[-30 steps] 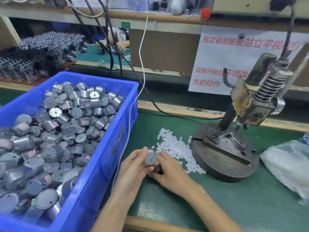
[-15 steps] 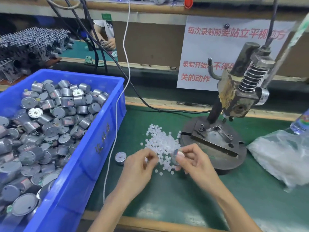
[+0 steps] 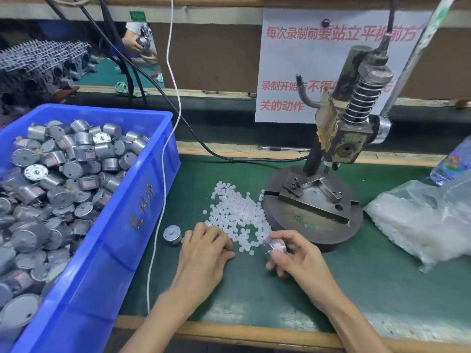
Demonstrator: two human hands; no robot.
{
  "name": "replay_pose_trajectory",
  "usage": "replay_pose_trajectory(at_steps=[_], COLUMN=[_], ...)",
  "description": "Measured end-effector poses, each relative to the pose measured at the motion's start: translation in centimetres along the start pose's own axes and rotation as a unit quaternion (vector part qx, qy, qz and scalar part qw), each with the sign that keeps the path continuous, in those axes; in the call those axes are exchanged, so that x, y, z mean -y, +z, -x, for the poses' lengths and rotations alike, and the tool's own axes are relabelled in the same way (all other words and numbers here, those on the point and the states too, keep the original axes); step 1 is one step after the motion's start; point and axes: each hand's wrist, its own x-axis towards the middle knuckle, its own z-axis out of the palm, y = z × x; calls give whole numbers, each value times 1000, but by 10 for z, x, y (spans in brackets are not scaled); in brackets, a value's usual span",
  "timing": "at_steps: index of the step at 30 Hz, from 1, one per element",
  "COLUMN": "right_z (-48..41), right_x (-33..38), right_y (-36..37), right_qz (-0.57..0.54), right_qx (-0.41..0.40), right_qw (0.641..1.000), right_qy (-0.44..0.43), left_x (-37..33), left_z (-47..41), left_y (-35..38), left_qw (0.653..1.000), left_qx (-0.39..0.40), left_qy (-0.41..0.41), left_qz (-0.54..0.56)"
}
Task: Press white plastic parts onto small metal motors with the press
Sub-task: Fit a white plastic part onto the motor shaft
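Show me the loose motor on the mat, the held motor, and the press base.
loose motor [image 3: 172, 232], head view, round top face.
held motor [image 3: 274, 247], head view, metal side wall.
press base [image 3: 331, 233], head view, bare front of round plate.

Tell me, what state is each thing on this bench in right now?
Press: ram raised, nothing under it.
Blue bin: filled with motors.
White plastic parts: loose pile on the mat.
Right hand grip: holds a motor, not yet on the press.
Loose motor: on the mat beside the left hand.
Left hand grip: fingers bent down at the pile's edge; contents hidden.
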Motion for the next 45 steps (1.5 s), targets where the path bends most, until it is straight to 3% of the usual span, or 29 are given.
replay_pose_trajectory(at_steps=[3,7,13,19,45], right_z=[0,0,2,-1,-3], right_x=[0,-1,-6,-9,-10], right_y=[-4,-3,0,1,-3], right_qz=[-57,-49,37,151,307], right_qx=[11,1,-33,28,39], right_qw=[998,999,998,988,944], right_qy=[19,9,-24,-27,-111], left_x=[-7,-35,-32,-26,-29], left_z=[2,5,8,16,16], left_y=[-1,12,27,29,27], left_qw=[996,956,959,943,940], left_qx=[-36,8,24,9,22], left_qy=[-11,-86,-92,-141,-137], left_qz=[87,279,269,302,312])
